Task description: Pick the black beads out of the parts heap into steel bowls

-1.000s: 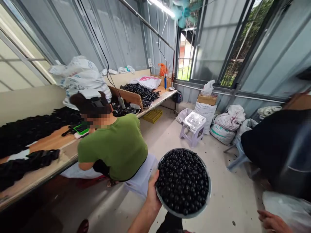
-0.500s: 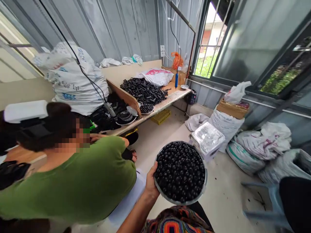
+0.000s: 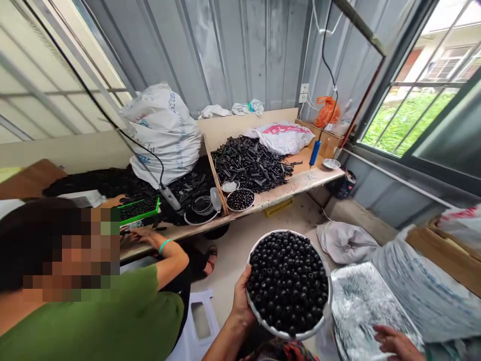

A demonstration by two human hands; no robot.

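Observation:
My left hand [image 3: 240, 301] grips the left rim of a round whitish bowl [image 3: 329, 293]. Black beads with holes through them [image 3: 287, 281] fill it to the top. At the lower right, my right hand [image 3: 396, 342] hovers over or rests on a foil-covered box [image 3: 364, 293]; I cannot tell whether it touches. Its fingers are stretched out, with nothing visible in them. The bowl's right side is close to the foil top.
On the left, a co-worker in a green top [image 3: 112, 311] works at the bench [image 3: 300, 185]. The bench carries a heap of black parts [image 3: 251, 163], a smaller bowl of black beads [image 3: 240, 199] and a hanging blue screwdriver [image 3: 314, 153]. Sacks [image 3: 421, 281] line the right side.
The view has turned right-to-left and closer to the bench. My right hand has come into view over the foil-covered box. The bowl stays in my left hand.

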